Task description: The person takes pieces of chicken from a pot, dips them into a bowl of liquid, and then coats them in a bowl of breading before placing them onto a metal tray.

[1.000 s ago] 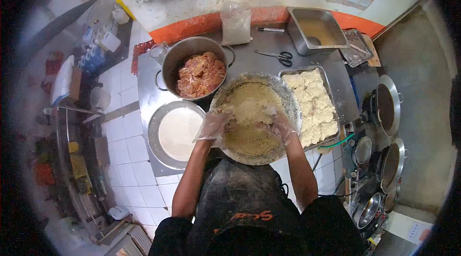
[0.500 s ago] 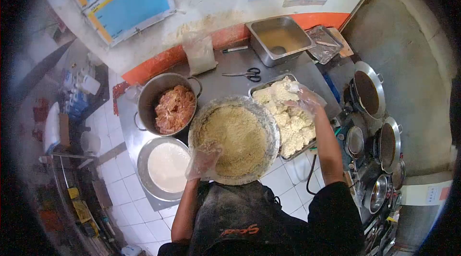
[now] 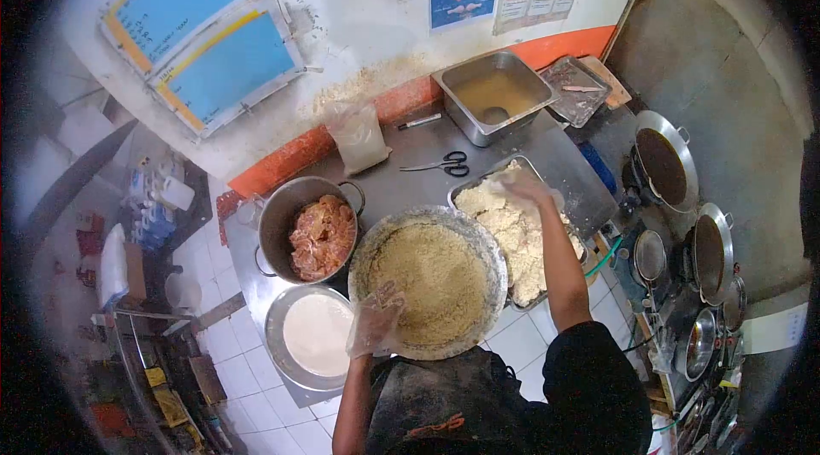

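Both my hands wear clear plastic gloves. My left hand (image 3: 376, 318) hangs over the near left rim of the wide flour bowl (image 3: 427, 280), its fingers apart with nothing in them. At the far end of a metal tray of floured pieces (image 3: 512, 229), my right hand (image 3: 523, 184) touches the pieces; its fingertips are too blurred to read. Left of the flour bowl stand a pot (image 3: 278, 224) of raw meat (image 3: 322, 237) and, nearer me, a basin of pale batter (image 3: 318, 335).
Scissors (image 3: 440, 166), a marker (image 3: 419, 122) and a plastic bag (image 3: 357, 137) lie along the back. Behind the tray is a deep metal pan (image 3: 498, 96) of liquid. Woks (image 3: 666, 163) stand at the right.
The view has tilted up, so the counter sits lower in the frame. My right hand has moved toward the tray's far left corner. My left hand stays by the flour bowl's rim.
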The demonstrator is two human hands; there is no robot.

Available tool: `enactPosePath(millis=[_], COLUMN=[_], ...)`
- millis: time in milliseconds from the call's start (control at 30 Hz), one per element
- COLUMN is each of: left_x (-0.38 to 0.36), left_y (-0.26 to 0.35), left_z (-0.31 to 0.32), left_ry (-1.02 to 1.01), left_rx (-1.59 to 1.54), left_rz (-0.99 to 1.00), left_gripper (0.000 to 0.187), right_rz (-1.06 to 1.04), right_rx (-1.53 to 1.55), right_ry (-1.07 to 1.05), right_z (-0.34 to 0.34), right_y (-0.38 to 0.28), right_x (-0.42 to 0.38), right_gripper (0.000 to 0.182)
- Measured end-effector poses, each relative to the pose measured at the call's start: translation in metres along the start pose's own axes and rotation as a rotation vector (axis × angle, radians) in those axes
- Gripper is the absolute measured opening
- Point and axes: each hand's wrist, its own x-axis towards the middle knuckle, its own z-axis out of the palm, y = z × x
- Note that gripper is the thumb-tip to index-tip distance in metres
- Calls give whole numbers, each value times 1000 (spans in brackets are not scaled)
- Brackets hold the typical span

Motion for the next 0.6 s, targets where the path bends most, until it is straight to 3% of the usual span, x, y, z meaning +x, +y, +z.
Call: enactPosePath(millis=[33, 67, 100, 133, 167, 200, 233, 267, 300, 333, 367, 400, 467, 533, 567, 600], left_x=[-2, 0, 1, 7, 16, 24, 26, 21, 15, 18, 23, 21, 24, 40, 27, 24], left_y=[-11, 4, 19, 39, 56, 74, 85, 86, 85, 93, 103, 114, 143, 192, 177, 145], left_z=[8, -1, -11, -22, -28, -30, -27, -17, -8, -13, -19, -7, -11, -55, -31, 11], left_ry=[1, 1, -124, -248, -237, -252, -254, -129, 19, -64, -142, -81, 27, -404, -175, -132], left_rx=[163, 162, 457, 752, 755, 515, 262, -262, -778, -547, -309, -478, -644, -352, -421, -434], left_rz=[84, 82, 225, 363, 350, 21, -303, -279, -230, -73, 69, -48, -183, -268, -208, -146], left_gripper=[21, 21, 25, 29, 29, 32, 35, 35, 35, 37, 39, 38, 36, 44, 39, 38], right_rz=[50, 96, 163, 224, -12, -255, -33, 204, 188, 176, 67, -52, 122, 199, 295, 389], right_rx=[-234, -470, -464, -459, -549, -632, 20, 664, 789, 913, 695, 479, 630, 788, 948, 1103], right_ry=[69, 137, 241, 343, 344, 338, 277, 176, 144, 108, 185, 258, 94, 66, 87, 113], right_z=[-17, -26, -34, -43, -56, -66, -54, -35, -12, 17, 56, 97, 167, 226, 252, 265], right_y=[34, 18, 5, -53, -52, -53, -81, -117, -149, -169, -165, -157, -145, -125, -110, -101], right_x=[10, 8, -15, -57, -76, -91, -103, -116, -132, -147, -150, -154, -182, -189, -192, -191], right_gripper=[44, 46, 48, 50, 50, 51, 54, 58, 60, 63, 65, 67, 77, 75, 74, 72])
